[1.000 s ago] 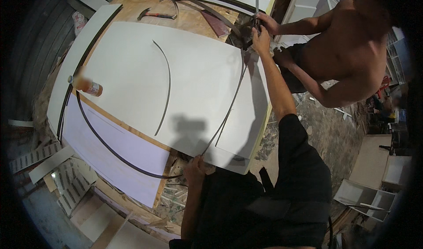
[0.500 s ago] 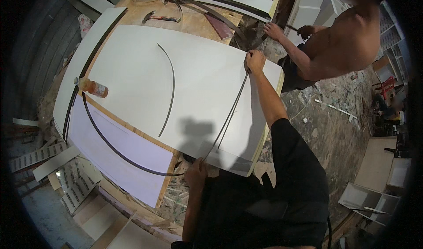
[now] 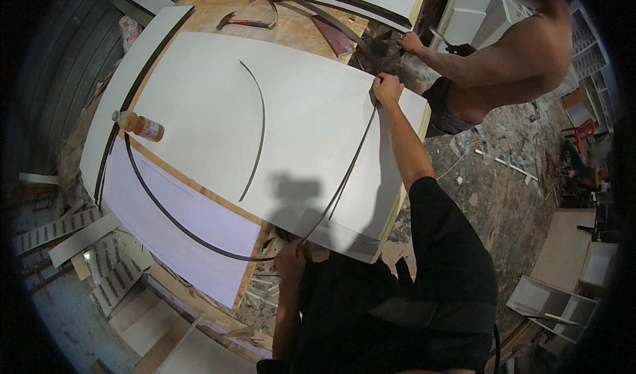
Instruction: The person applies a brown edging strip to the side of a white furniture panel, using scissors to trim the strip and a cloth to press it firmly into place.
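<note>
A long dark edging strip runs across the right part of a large white panel. My right hand grips it close to the panel's far right edge, fingers closed around it. My left hand is closed on the strip by the near edge. From there the strip appears to carry on leftward in a wide curve over a pale lavender panel. Another thin curved strip lies loose on the middle of the white panel. Shadows fall beside the held strip.
An orange-brown bottle lies at the panel's left edge. Behind are a hammer and more dark strips. A co-worker stands at the far right with a tool in hand. Cabinet parts and offcuts litter the floor.
The held strip has bowed slightly, and my right hand has turned a little on it. The co-worker's arms have shifted. My left hand stays nearly in place.
</note>
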Available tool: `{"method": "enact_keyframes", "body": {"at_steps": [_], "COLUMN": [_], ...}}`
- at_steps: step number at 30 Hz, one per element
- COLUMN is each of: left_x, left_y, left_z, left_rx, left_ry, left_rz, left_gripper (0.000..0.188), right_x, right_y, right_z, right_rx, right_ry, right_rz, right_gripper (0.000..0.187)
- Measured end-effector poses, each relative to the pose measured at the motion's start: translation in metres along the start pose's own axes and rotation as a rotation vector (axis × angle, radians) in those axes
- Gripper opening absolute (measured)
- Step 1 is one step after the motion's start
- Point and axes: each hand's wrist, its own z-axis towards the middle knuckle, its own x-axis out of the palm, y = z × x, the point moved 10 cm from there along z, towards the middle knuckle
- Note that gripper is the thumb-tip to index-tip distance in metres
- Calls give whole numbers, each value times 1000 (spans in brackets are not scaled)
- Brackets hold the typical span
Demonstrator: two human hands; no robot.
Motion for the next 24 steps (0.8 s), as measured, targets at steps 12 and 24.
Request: {"method": "enact_keyframes", "body": {"at_steps": [12, 24], "left_x": [8, 16], "left_y": [9, 11], "left_z": [-5, -7], "left_rx": [28, 62], "left_ry": [53, 122], "left_rz": [15, 247], "left_gripper": [35, 59], "right_x": [-1, -81], "right_y": [2, 41], "right_z": [-2, -180], "right_rx": [-56, -284], "right_ry": [-25, -97], "right_rz": [-12, 285], "right_gripper": [26, 47]}}
